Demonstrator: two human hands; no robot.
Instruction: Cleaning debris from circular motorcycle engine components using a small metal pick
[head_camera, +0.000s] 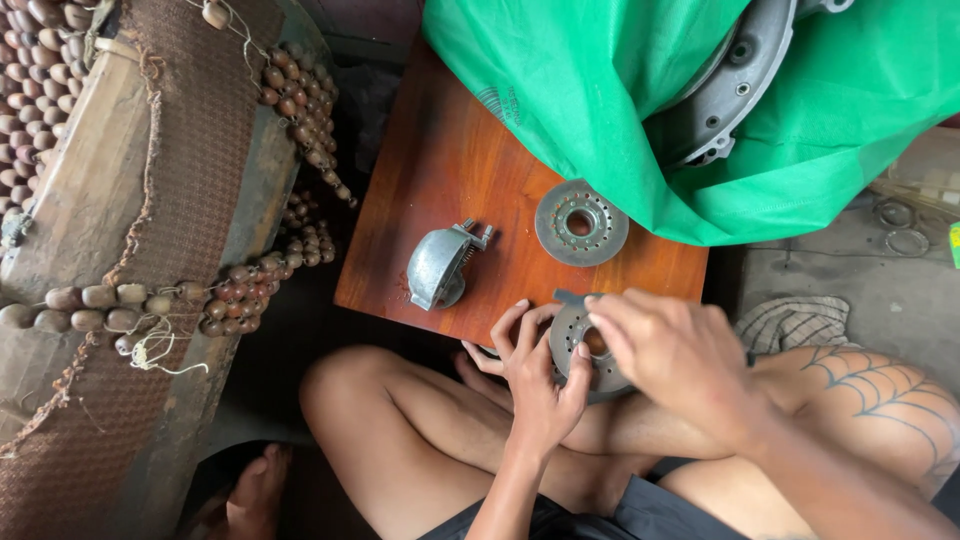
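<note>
Grey metal disc (578, 345), round, perforated, centre hole.

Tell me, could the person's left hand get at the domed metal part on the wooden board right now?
Probably yes, once freed. The left hand grips a perforated metal disc with the right hand. The domed metal part lies uncovered on the wooden board, nothing between.
</note>
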